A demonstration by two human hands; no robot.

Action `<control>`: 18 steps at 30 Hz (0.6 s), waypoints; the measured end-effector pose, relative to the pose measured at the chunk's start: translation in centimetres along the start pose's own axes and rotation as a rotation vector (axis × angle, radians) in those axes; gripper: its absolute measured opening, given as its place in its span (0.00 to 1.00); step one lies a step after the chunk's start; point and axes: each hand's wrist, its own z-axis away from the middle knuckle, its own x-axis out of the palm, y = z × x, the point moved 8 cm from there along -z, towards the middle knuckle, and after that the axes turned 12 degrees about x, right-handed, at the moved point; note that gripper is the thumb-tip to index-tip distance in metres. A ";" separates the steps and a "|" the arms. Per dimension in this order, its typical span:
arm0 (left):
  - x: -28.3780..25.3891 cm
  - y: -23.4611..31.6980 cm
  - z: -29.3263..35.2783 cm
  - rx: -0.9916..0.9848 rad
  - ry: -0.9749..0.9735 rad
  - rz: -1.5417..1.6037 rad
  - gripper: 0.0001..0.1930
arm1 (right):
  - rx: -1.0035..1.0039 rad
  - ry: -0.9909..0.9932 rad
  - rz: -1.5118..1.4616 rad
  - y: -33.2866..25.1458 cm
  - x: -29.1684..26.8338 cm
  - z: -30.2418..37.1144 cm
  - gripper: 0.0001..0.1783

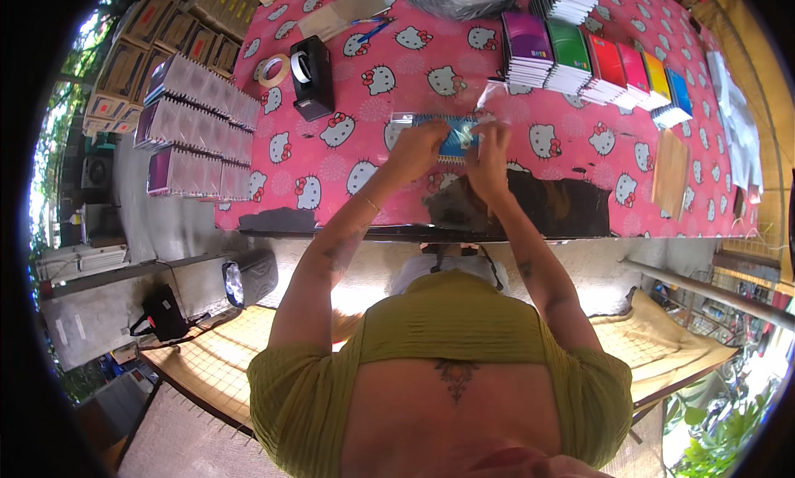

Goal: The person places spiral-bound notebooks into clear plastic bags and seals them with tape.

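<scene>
Blue spiral notebooks [455,140], seemingly a small stack, lie on the table before me with see-through plastic wrap [494,96] around them. The shiny film sticks out past the left end and rises at the far right corner. My left hand [421,150] is closed on the left part of the notebooks, its fingers bent over the cover. At the right end my right hand [490,151] has its fingers drawn together on the film. Both hands hide parts of the covers, and the fingertips are hard to make out.
A black tape dispenser [313,81], a tape roll [273,69] and blue scissors [374,29] lie at the far left. Wrapped notebook stacks [199,126] line the left edge. Coloured notebook piles [571,60] stand far right, near a brown cardboard piece [671,173].
</scene>
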 end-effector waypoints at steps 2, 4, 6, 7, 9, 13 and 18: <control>1.5 0.1 1.6 0.176 0.073 -0.265 0.15 | -0.193 0.311 0.340 -4.7 -3.5 -1.7 0.25; 1.7 0.8 0.4 0.187 0.039 -0.238 0.16 | -0.404 0.023 0.389 -1.9 -3.1 -4.4 0.25; 1.6 0.8 0.6 0.183 0.030 -0.242 0.16 | -0.408 -0.130 0.397 0.6 -4.1 -5.2 0.23; 1.8 0.4 1.1 0.178 0.045 -0.262 0.16 | -0.316 -0.131 0.385 1.3 -5.2 -5.3 0.22; 1.6 0.2 1.4 0.165 0.113 -0.270 0.15 | -0.302 -0.002 0.457 -1.3 -6.9 -3.8 0.15; 1.1 0.9 1.5 0.184 0.201 -0.179 0.13 | -0.519 0.163 0.457 -8.9 -2.5 0.1 0.10; -3.0 -3.5 3.5 -0.058 0.560 0.013 0.11 | -0.426 0.136 0.452 -4.3 1.6 -0.9 0.10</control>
